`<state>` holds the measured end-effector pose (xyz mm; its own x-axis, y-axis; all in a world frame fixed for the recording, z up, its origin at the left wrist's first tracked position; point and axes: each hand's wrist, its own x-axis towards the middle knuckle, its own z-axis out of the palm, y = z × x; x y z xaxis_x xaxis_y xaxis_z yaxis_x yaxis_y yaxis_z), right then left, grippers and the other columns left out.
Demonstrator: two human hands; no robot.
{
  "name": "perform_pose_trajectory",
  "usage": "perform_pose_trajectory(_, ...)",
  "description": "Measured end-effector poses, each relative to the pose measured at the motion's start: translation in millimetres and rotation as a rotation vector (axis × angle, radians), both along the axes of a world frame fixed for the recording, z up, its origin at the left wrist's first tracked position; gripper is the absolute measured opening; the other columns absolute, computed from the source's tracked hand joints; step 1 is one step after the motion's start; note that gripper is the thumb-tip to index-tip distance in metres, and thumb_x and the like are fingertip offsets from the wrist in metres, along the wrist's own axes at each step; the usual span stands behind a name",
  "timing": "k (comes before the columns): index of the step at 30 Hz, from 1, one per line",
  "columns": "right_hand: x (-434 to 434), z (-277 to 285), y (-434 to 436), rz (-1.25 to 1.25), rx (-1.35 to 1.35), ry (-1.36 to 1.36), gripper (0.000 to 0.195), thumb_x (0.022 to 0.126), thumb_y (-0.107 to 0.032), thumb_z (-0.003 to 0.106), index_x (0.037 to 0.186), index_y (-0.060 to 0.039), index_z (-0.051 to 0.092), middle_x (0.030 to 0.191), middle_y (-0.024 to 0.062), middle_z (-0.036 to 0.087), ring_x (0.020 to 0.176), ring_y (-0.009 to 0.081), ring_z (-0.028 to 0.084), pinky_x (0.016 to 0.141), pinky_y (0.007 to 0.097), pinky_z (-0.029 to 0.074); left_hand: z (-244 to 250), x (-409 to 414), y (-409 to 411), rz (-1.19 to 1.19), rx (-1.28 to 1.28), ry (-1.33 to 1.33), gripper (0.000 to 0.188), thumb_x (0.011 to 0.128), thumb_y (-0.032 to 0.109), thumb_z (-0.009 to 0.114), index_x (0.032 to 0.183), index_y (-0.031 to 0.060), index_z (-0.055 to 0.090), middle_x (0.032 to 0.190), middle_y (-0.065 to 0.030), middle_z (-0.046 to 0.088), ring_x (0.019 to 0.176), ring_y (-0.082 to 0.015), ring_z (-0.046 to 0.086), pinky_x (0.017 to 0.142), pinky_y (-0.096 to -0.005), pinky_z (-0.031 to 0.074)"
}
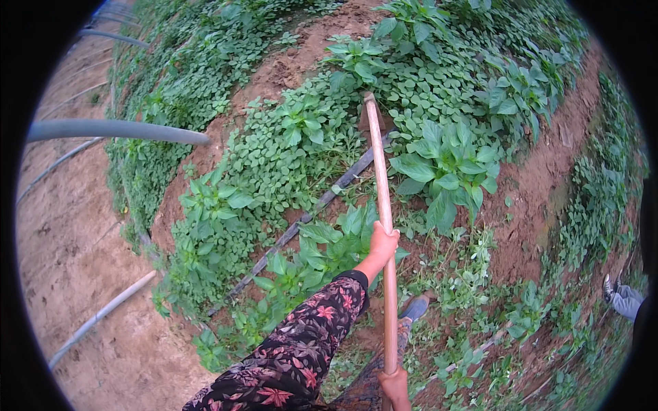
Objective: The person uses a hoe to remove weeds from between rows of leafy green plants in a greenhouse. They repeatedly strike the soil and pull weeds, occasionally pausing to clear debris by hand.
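Note:
A long-handled hoe (381,180) reaches away from me with its wooden shaft. My left hand (383,240), at the end of a floral sleeve, is wrapped around the middle of the shaft. Lower down, near the bottom rim of the view, my right hand (394,385) grips the same shaft. The rusty hoe blade (371,117) rests among low leafy weeds (426,95), partly covered by them. Just right of the shaft stands a broad-leaved plant, apparently a pepper plant (447,164). A dark irrigation hose (288,234) runs diagonally, passing beneath the shaft close to the blade.
More pepper-like plants (300,120) grow among the weeds. Grey hoop pipes (118,131) arch in from the left over bare soil (77,246). My shoe (415,308) is beside the shaft. Uprooted weeds (462,272) lie to the right. Another person's leg (626,302) shows at the right rim.

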<state>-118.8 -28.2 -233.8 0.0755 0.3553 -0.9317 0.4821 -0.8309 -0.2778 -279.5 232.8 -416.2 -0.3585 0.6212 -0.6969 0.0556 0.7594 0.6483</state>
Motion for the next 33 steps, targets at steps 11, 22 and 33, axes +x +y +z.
perform_pose_trajectory(11,29.9,7.2,-75.8,0.138,0.014,-0.174,0.035,0.06,-0.017,0.066,0.086,0.0057,0.059,0.074,0.0235,0.063,0.072,0.0337,0.065,0.066,0.0389,0.051,9.8,22.3,-54.1,0.107,-0.091,-0.147,0.032,0.08,0.014,0.059,0.098,0.0058,0.034,0.068,-0.0064,0.049,0.047,-0.0146,0.05,0.04,-0.0294,0.043)
perform_pose_trajectory(22,20.8,-11.6,39.7,-0.079,0.043,-0.109,0.025,0.065,-0.011,0.065,0.083,0.0039,0.057,0.07,0.0122,0.061,0.062,0.0185,0.059,0.058,0.0321,0.049,-23.3,54.2,48.9,-0.015,-0.013,-0.072,0.034,0.079,0.01,0.058,0.1,0.0027,0.033,0.069,-0.0099,0.052,0.049,-0.0183,0.053,0.04,-0.0315,0.044)
perform_pose_trajectory(33,11.5,-7.2,-23.1,-0.034,0.107,-0.093,0.03,0.066,-0.016,0.063,0.086,0.0052,0.055,0.07,0.0152,0.061,0.065,0.0226,0.062,0.06,0.0346,0.05,-16.9,38.2,15.0,-0.044,-0.066,-0.07,0.037,0.079,0.013,0.057,0.104,-0.0005,0.033,0.07,-0.0129,0.055,0.05,-0.0207,0.055,0.042,-0.0335,0.046)
